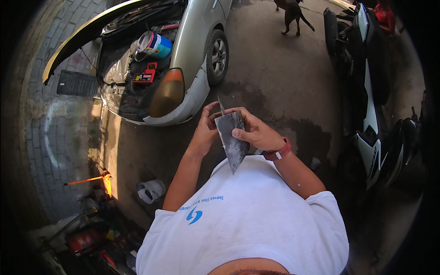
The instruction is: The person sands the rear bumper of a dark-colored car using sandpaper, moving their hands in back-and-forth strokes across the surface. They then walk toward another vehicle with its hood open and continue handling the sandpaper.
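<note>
Both my hands meet in front of my chest. My right hand [259,130] grips a dark grey, roughly triangular plate [230,137] with pale smears, its thumb pressed on the face and its point toward me. Close against the plate's far left edge, my left hand [205,127] has its fingers curled round a thin pointed blade [221,106] seen nearly edge-on. Most of that blade's lower part is hidden behind the plate, and I cannot tell whether the two pieces are joined.
Ahead on the left stands a car [197,46] with its hood raised; a paint can [158,45] and a red battery [145,74] sit in its engine bay. A white bucket [151,190] and an orange jack [107,182] are at left. Motorcycles [370,114] line the right; a dog [291,13] stands ahead.
</note>
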`<state>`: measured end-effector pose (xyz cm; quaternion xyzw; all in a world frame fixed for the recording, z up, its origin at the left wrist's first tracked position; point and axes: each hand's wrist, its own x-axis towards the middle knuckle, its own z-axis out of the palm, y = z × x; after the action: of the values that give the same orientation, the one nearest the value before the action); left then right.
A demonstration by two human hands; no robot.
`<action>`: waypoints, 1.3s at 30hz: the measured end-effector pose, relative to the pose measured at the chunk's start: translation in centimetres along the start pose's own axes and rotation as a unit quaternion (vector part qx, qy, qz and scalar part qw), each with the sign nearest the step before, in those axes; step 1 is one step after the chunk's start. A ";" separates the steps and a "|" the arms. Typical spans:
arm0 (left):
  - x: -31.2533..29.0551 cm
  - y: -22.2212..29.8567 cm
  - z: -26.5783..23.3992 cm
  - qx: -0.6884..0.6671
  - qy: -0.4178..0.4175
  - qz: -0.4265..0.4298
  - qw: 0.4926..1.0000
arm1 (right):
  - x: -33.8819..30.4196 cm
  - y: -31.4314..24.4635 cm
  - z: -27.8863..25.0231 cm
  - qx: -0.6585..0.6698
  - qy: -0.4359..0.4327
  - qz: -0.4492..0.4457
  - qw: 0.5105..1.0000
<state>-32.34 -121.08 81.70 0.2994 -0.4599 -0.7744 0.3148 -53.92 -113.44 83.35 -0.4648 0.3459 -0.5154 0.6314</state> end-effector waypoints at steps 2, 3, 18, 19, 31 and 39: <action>-0.1 0.1 -0.1 0.024 0.041 0.091 0.995 | 0.0 1.1 -0.4 0.181 0.113 0.044 0.976; -0.3 0.2 -0.2 0.011 0.055 0.082 0.995 | 0.0 1.6 -0.3 0.264 0.166 0.017 0.950; -1.3 1.2 2.6 0.169 0.065 0.092 0.979 | 2.9 -0.6 -3.3 -0.203 0.300 -0.045 0.931; -1.3 1.3 2.7 0.206 0.082 0.096 0.970 | 2.6 -0.2 -3.0 -0.285 0.229 0.000 0.931; -1.7 2.4 2.4 0.287 0.036 -0.012 0.957 | 2.5 -0.2 -0.5 -0.206 0.222 -0.047 0.952; -1.5 0.3 1.8 0.067 0.002 -0.019 0.998 | 2.9 -1.5 -3.3 -0.182 0.227 -0.046 0.956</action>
<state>-32.69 -119.09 83.01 0.3299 -0.5045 -0.7471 0.2801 -56.75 -117.03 83.77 -0.4585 0.5463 -0.5638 0.4165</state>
